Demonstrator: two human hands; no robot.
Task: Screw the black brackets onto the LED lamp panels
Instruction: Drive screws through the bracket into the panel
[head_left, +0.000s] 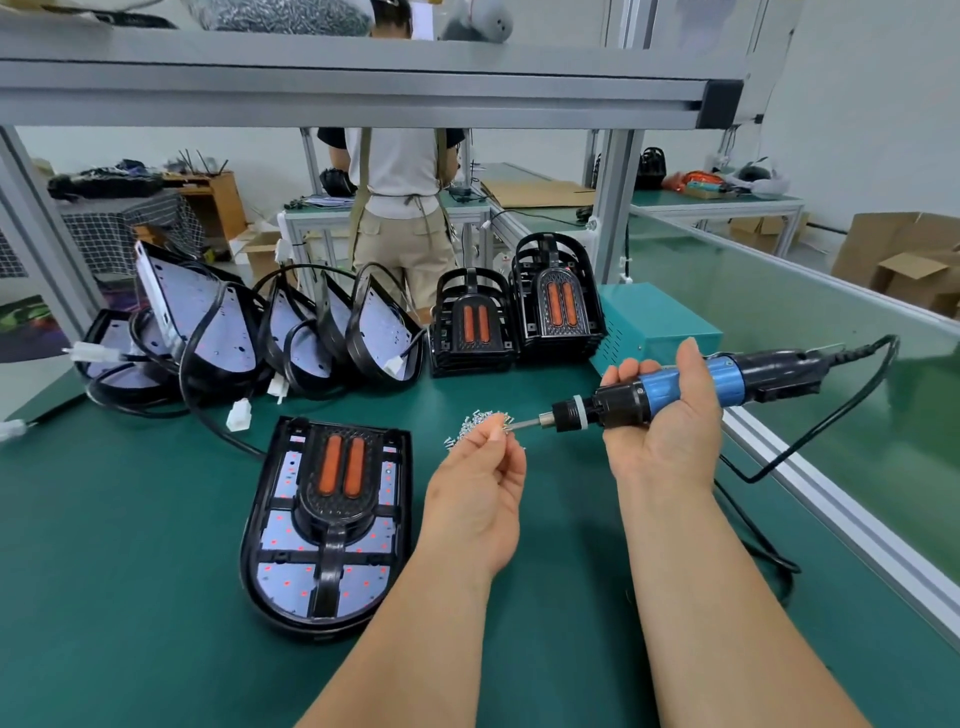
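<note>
Nearest, in the lower centre of the frame, the left hand (475, 493) pinches what looks to be a small screw (504, 428) between thumb and fingertips, right at the bit of the electric screwdriver (675, 387). Just right of it, the right hand (662, 421) is wrapped palm-up round the driver's blue-and-black barrel. The tool lies nearly level with its bit pointing left, at the left hand and not at the work.

The work is the LED lamp panel (280, 540), flat on the green bench (130, 519) at lower left of centre, with a black bracket (337, 488) seated on it. It lies left of both hands, the left one nearer. Its long axis runs near to far, rounded end closest. The loaded driver would likely need swinging left and tipping bit-down.

Just beyond the fingers is a loose heap of screws (467, 423). Further back are stacked spare brackets (472, 327) and leaning panels (234, 332).
</note>
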